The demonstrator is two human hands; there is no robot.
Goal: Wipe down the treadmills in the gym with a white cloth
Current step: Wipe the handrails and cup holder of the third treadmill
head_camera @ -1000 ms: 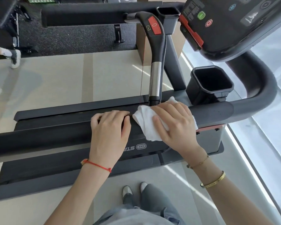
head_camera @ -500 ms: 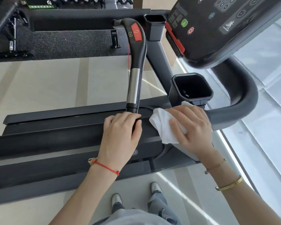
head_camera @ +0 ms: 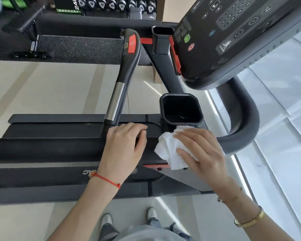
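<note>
Head view, looking down at a black treadmill (head_camera: 47,148) that fills the frame from left edge to upper right, its console (head_camera: 236,37) tilted at upper right. A dark side rail (head_camera: 42,147) runs across the middle. Just right of centre an open cup holder (head_camera: 181,108) sits against the rail, and a handgrip (head_camera: 127,72) with a red button rises above centre.

What could go wrong: the white cloth (head_camera: 169,150) is bunched rather than flat, so a stroke may skip part of the rail, and its hanging corner might snag on the cup holder's lower edge. A wide sweep upward could bump the console buttons.

The right hand (head_camera: 203,153), right of centre, presses the cloth onto the rail; its fingers (head_camera: 186,136) lie spread on top, with cloth showing beyond the fingertips and below the thumb. The left hand (head_camera: 123,145), at centre, rests on the rail, fingers together and curled over the far edge, holding nothing, near the cloth but apart.
</note>
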